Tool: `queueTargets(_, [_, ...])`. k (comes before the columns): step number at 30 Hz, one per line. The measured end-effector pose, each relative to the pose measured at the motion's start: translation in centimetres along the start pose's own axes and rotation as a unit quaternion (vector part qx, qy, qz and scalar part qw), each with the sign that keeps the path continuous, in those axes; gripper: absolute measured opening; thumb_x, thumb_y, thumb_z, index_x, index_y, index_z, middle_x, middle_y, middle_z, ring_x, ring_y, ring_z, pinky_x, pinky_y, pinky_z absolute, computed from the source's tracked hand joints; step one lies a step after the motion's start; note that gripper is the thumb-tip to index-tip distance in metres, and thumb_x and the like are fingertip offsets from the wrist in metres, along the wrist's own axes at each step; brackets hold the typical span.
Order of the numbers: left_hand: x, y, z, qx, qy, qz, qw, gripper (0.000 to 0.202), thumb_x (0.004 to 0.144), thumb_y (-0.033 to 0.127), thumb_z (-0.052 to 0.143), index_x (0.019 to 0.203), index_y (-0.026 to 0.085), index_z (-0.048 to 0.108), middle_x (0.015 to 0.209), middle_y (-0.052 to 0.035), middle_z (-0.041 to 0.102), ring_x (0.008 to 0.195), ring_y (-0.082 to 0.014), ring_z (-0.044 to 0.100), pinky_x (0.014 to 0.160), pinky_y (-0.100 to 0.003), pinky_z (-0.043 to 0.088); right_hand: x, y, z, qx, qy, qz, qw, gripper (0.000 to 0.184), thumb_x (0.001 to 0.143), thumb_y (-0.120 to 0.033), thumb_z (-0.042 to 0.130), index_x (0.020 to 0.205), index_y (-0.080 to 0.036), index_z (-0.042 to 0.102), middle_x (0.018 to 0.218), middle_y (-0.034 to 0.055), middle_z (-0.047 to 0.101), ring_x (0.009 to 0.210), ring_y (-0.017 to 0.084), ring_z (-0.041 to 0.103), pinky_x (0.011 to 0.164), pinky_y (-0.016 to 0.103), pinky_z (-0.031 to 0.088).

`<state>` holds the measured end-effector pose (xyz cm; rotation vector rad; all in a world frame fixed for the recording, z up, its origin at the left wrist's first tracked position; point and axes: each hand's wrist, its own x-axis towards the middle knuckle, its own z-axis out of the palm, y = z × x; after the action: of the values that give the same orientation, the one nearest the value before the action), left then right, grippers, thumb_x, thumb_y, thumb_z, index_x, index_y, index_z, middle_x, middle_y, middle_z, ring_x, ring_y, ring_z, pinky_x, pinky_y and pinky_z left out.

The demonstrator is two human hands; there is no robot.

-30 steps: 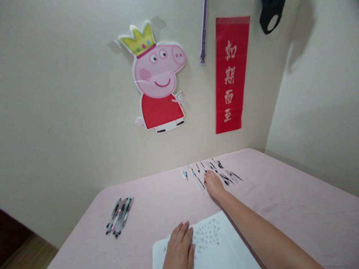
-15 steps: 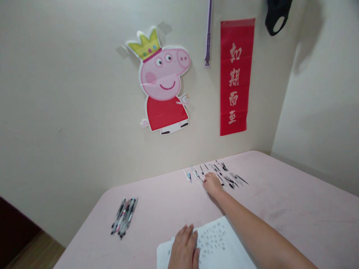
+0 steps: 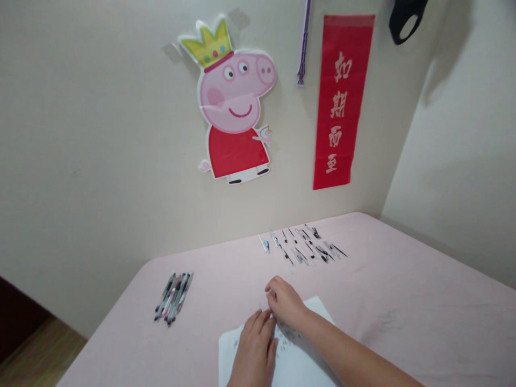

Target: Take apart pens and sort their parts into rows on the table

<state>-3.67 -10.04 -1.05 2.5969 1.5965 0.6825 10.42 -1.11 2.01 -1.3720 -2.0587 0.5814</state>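
A white paper sheet or notebook [image 3: 300, 361] with rows of handwritten marks lies in front of me. My left hand [image 3: 256, 344] lies flat on its left part with fingers stretched out. Close by, at the paper's upper edge, my right hand [image 3: 285, 301] is curled with thumb and fingers together, nearly touching the left fingertips. Whatever it may hold is too small or hidden to make out. Farther back lie several loose pen parts [image 3: 309, 248], black, clear and a few blue, spread in rough rows.
A bundle of several pens [image 3: 174, 298] lies on the left of the pink-covered surface [image 3: 226, 279]. Behind it rises a wall with a cartoon pig cutout [image 3: 237, 118], a red banner [image 3: 342, 107], a purple strap [image 3: 303, 45] and a black mask [image 3: 403, 21].
My right hand has come back from the loose pen parts to the paper's upper edge beside my left hand. My left hand stays on the paper. The view has shifted slightly.
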Motion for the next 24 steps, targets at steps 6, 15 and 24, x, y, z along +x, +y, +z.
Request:
queueTargets(6, [0.3, 1.2, -1.5, -0.073, -0.030, -0.055, 0.995, 0.044, 0.082, 0.017, 0.050, 0.125, 0.017, 0.056, 0.131, -0.0124, 0.056, 0.122, -0.0273, 0.050, 0.104, -0.048, 0.041, -1.9, -0.8, 1.8, 0.052, -0.007, -0.011, 0.999, 0.019, 0.082, -0.011, 0.046, 0.080, -0.017, 0.064, 0.085, 0.0045, 0.061, 0.083, 0.016, 0.057, 0.078, 0.026, 0.041])
queueTargets(15, [0.1, 0.4, -0.8, -0.082, -0.016, -0.041, 0.996, 0.053, 0.078, 0.015, 0.052, 0.131, 0.018, 0.050, 0.132, -0.0123, 0.055, 0.123, -0.0274, 0.049, 0.103, -0.047, 0.041, -2.0, 0.2, 2.1, 0.078, -0.006, -0.048, 0.996, 0.021, 0.082, -0.009, 0.044, 0.078, -0.018, 0.063, 0.082, 0.0031, 0.060, 0.080, 0.016, 0.055, 0.075, 0.026, 0.041])
queueTargets(24, [0.2, 0.7, -1.2, -0.141, -0.029, -0.077, 0.987, 0.053, 0.075, 0.011, 0.053, 0.127, 0.020, 0.054, 0.132, -0.0114, 0.055, 0.124, -0.0268, 0.047, 0.106, -0.049, 0.038, -1.7, 0.5, 2.1, 0.102, -0.025, -0.057, 0.993, 0.020, 0.080, -0.010, 0.046, 0.079, -0.018, 0.064, 0.083, 0.0036, 0.061, 0.080, 0.016, 0.056, 0.075, 0.027, 0.042])
